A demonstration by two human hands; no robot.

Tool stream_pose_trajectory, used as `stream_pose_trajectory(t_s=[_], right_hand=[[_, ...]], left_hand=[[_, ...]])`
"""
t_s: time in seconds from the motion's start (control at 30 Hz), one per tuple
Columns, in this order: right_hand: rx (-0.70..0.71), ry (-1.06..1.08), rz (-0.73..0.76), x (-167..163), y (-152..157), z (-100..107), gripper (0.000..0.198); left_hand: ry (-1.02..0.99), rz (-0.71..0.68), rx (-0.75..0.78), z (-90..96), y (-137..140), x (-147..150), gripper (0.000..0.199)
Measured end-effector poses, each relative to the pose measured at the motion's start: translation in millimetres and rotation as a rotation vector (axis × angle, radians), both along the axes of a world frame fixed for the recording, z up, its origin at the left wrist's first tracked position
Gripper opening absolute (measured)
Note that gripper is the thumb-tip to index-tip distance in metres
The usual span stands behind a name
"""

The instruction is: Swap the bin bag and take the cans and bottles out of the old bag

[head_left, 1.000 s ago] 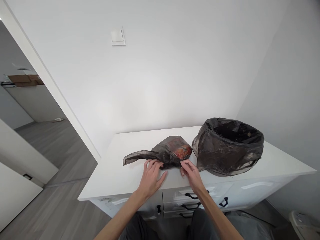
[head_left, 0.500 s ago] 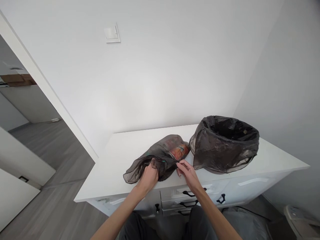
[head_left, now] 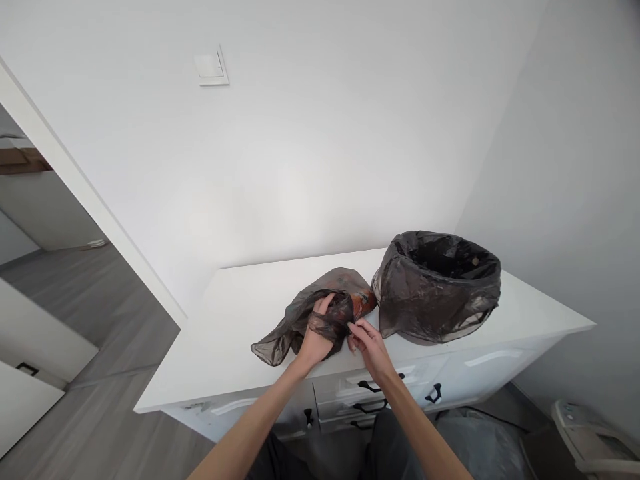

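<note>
White surface (head_left: 240,333) of a drawer cabinet carries a bin lined with a dark bag (head_left: 437,287) on the right, and just beside it a smaller, thin grey bag (head_left: 320,313) with something orange inside. The left hand (head_left: 315,337) has its fingers curled into that bag's bunched neck; the right hand (head_left: 367,340) pinches its edge. Film this thin might tear if the two hands pull hard apart.

- Small bag (head_left: 300,320): thin, see-through dark plastic film, crinkled, faintly shiny.
- Bin liner (head_left: 435,293): the same thin dark plastic, wrinkled, with a dull sheen.
- Counter (head_left: 240,333): smooth white top, matt.
- Drawer handles (head_left: 370,387): black, likely metal.
- Floor (head_left: 100,313): grey wood-grain boards.
</note>
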State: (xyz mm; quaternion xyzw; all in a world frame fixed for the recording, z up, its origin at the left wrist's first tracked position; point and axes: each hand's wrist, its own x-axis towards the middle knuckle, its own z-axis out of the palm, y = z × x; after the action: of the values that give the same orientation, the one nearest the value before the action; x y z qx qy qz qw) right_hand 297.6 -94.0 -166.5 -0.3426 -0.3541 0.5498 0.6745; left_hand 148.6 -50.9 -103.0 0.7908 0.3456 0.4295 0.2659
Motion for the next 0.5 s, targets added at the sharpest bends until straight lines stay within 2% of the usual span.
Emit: stream_pose_trajectory(t_s=[0.13,0.23,0.37,0.5], right_hand=[[-0.009,0.038,-0.002,0.8,1.1,-1.7,0.038],[-0.011,0.029,-0.003,1.6,1.6,-4.2,0.038],[0.004,0.037,0.011,2.5,2.6,-10.7,0.033],[0.020,0.043,-0.025,2.9,3.2,-17.2,0.029]], left_hand=[[-0.109,-0.069,-0.158,0.9,-4.8,9.6,0.060],[-0.136,-0.070,-0.262,7.8,-6.9,17.6,0.067],[-0.049,0.049,-0.382,17.8,-6.0,32.8,0.081],[-0.009,0.195,-0.366,18.8,-3.2,43.8,0.083]])
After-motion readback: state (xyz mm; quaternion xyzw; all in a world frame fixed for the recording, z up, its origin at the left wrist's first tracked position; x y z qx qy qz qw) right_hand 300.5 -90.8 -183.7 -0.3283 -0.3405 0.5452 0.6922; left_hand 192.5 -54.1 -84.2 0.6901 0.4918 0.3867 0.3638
